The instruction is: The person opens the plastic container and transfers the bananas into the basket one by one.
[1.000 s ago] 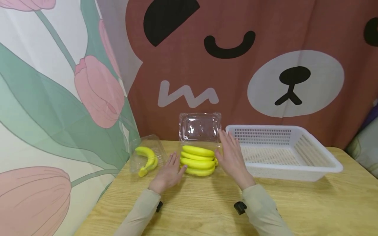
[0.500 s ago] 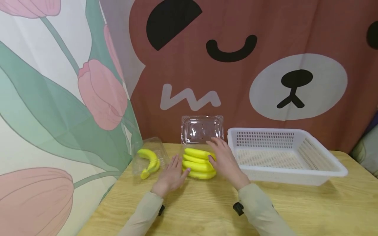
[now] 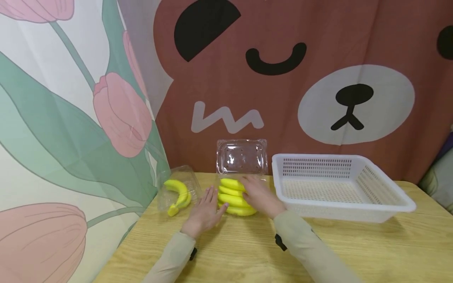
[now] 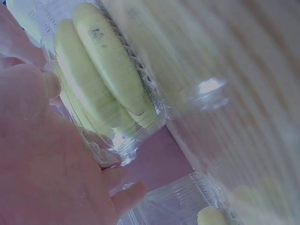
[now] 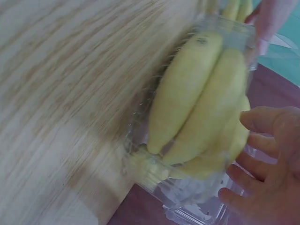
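A bunch of yellow bananas [image 3: 233, 201] lies in a clear plastic clamshell box, its lid [image 3: 242, 156] standing raised at the back. My left hand [image 3: 203, 214] is at the box's left side with fingers extended, the thumb at the near left corner. From the right, my right hand [image 3: 262, 195] reaches over the bunch and covers its right end. In the right wrist view, the loosely bent, spread fingers of the right hand [image 5: 267, 173] are right beside the bananas [image 5: 187, 93], not curled round them. The left wrist view shows the left hand [image 4: 51, 154] alongside the box wall.
Left of the hands, a second clear box [image 3: 163, 201] holds more bananas [image 3: 180, 193]. A white perforated basket [image 3: 339, 212] stands at the right on the wooden table [image 3: 240, 251]. A curtain [image 3: 283, 106] with a bear print hangs behind the table.
My right hand has moved left and down from the box's right side, over the banana bunch. The left hand stays at the box's left side. The head view has shifted slightly.
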Demonstrator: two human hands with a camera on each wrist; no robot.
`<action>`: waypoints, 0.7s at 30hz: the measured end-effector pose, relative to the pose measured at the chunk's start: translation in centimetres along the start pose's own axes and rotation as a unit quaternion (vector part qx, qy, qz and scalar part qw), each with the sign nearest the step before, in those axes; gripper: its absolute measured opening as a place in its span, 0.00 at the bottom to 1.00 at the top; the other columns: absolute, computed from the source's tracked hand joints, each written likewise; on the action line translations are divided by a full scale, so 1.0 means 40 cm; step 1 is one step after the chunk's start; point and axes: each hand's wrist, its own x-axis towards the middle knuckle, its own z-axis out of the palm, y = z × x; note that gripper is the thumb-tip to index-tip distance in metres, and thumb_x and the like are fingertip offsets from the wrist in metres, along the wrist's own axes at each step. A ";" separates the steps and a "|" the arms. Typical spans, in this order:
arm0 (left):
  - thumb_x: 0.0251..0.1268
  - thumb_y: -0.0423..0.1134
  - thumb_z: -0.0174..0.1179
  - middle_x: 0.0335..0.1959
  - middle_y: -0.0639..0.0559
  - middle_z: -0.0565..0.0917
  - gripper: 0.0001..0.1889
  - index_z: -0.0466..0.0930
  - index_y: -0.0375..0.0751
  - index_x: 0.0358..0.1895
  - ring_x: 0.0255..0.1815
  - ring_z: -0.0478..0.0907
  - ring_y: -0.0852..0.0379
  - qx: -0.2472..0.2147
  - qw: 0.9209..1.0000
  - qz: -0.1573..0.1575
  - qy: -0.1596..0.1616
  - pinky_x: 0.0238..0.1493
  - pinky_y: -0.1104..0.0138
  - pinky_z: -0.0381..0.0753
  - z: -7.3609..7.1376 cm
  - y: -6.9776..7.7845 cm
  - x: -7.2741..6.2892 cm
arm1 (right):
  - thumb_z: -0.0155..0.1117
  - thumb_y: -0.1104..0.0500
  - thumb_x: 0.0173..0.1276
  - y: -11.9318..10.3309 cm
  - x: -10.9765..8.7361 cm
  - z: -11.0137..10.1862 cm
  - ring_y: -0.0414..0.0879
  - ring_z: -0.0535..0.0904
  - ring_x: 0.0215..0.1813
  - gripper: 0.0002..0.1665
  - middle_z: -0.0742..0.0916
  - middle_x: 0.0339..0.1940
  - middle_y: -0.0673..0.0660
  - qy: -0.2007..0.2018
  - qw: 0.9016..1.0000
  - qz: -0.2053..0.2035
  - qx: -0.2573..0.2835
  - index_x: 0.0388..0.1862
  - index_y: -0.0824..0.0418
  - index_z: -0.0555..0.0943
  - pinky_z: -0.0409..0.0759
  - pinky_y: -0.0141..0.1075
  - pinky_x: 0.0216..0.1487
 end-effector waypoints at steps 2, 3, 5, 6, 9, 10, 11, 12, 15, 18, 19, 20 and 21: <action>0.76 0.65 0.33 0.78 0.37 0.46 0.43 0.48 0.30 0.77 0.78 0.44 0.41 -0.001 1.000 -0.002 0.003 0.74 0.47 0.52 0.000 0.002 0.000 | 0.68 0.62 0.66 0.001 0.005 0.005 0.60 0.69 0.68 0.34 0.75 0.67 0.64 -0.015 1.000 0.004 -0.001 0.70 0.63 0.70 0.66 0.56 0.68; 0.76 0.65 0.34 0.78 0.37 0.47 0.43 0.49 0.30 0.77 0.78 0.44 0.42 -0.001 1.000 -0.003 0.005 0.74 0.47 0.52 -0.001 0.003 0.000 | 0.67 0.62 0.66 0.001 0.008 0.007 0.60 0.69 0.68 0.34 0.75 0.67 0.64 -0.023 1.000 0.007 0.000 0.71 0.63 0.69 0.66 0.55 0.68; 0.76 0.65 0.34 0.78 0.37 0.48 0.43 0.49 0.30 0.77 0.78 0.44 0.42 0.002 1.000 -0.002 0.007 0.73 0.47 0.53 -0.001 0.004 0.000 | 0.66 0.62 0.67 0.003 0.010 0.010 0.61 0.70 0.67 0.34 0.76 0.66 0.65 -0.034 0.999 0.016 0.011 0.71 0.64 0.69 0.68 0.55 0.67; 0.76 0.65 0.34 0.78 0.37 0.48 0.43 0.49 0.30 0.77 0.78 0.44 0.42 0.003 1.000 -0.002 0.009 0.73 0.47 0.53 -0.001 0.005 0.000 | 0.65 0.63 0.68 0.005 0.010 0.011 0.61 0.70 0.67 0.34 0.76 0.66 0.65 -0.039 0.999 0.024 0.021 0.72 0.63 0.68 0.68 0.56 0.67; 0.75 0.66 0.34 0.78 0.37 0.48 0.44 0.50 0.30 0.77 0.78 0.45 0.42 0.006 1.000 0.002 0.013 0.73 0.47 0.53 0.001 0.005 -0.002 | 0.64 0.63 0.69 0.008 0.010 0.017 0.61 0.70 0.68 0.34 0.75 0.67 0.65 -0.045 0.997 0.043 0.044 0.73 0.63 0.67 0.67 0.57 0.67; 0.75 0.67 0.34 0.78 0.37 0.49 0.44 0.50 0.30 0.77 0.78 0.46 0.42 0.008 1.000 0.003 0.013 0.73 0.47 0.53 0.002 0.004 -0.002 | 0.64 0.63 0.69 0.009 0.010 0.018 0.61 0.69 0.68 0.35 0.75 0.67 0.65 -0.046 0.996 0.048 0.051 0.73 0.62 0.67 0.67 0.57 0.67; 0.75 0.67 0.34 0.78 0.37 0.49 0.44 0.50 0.30 0.77 0.78 0.46 0.41 0.010 1.000 0.003 0.013 0.73 0.47 0.53 0.003 0.004 -0.002 | 0.64 0.63 0.69 0.010 0.009 0.019 0.61 0.69 0.68 0.35 0.75 0.67 0.65 -0.047 0.996 0.051 0.055 0.73 0.62 0.67 0.66 0.57 0.67; 0.75 0.67 0.34 0.78 0.37 0.49 0.45 0.50 0.30 0.77 0.78 0.46 0.41 0.010 1.000 0.004 0.013 0.73 0.47 0.53 0.003 0.004 -0.002 | 0.65 0.63 0.69 0.011 0.009 0.019 0.61 0.68 0.69 0.35 0.75 0.68 0.65 -0.046 0.996 0.053 0.061 0.73 0.62 0.67 0.66 0.58 0.67; 0.75 0.67 0.33 0.78 0.37 0.48 0.45 0.50 0.30 0.77 0.78 0.46 0.42 0.014 1.000 0.005 0.012 0.73 0.48 0.53 0.005 0.004 -0.001 | 0.65 0.63 0.68 0.010 0.008 0.018 0.62 0.67 0.70 0.34 0.74 0.68 0.66 -0.046 0.995 0.055 0.069 0.73 0.61 0.67 0.64 0.58 0.68; 0.74 0.68 0.33 0.78 0.36 0.48 0.45 0.49 0.29 0.77 0.78 0.45 0.42 0.017 1.000 0.005 0.010 0.74 0.49 0.52 0.007 0.002 0.000 | 0.64 0.64 0.69 0.007 0.006 0.017 0.62 0.66 0.70 0.35 0.73 0.69 0.67 -0.048 0.994 0.058 0.076 0.73 0.61 0.67 0.64 0.59 0.68; 0.74 0.68 0.32 0.78 0.36 0.48 0.46 0.49 0.29 0.77 0.78 0.45 0.42 0.019 1.000 0.005 0.010 0.74 0.50 0.52 0.008 0.002 0.000 | 0.64 0.64 0.69 0.005 0.007 0.016 0.62 0.66 0.71 0.35 0.72 0.70 0.66 -0.049 0.994 0.061 0.076 0.74 0.60 0.67 0.63 0.58 0.68; 0.74 0.68 0.32 0.78 0.36 0.48 0.46 0.49 0.29 0.77 0.78 0.45 0.42 0.021 1.000 0.006 0.010 0.74 0.50 0.51 0.009 0.001 0.001 | 0.64 0.64 0.69 0.004 0.007 0.016 0.62 0.65 0.71 0.35 0.72 0.70 0.66 -0.049 0.994 0.062 0.076 0.74 0.60 0.66 0.63 0.58 0.69; 0.74 0.69 0.32 0.78 0.36 0.48 0.46 0.49 0.29 0.77 0.78 0.45 0.42 0.023 1.000 0.006 0.011 0.74 0.51 0.51 0.010 0.001 0.001 | 0.64 0.64 0.69 0.003 0.007 0.016 0.62 0.65 0.71 0.35 0.72 0.70 0.67 -0.048 0.994 0.063 0.077 0.74 0.60 0.66 0.63 0.58 0.69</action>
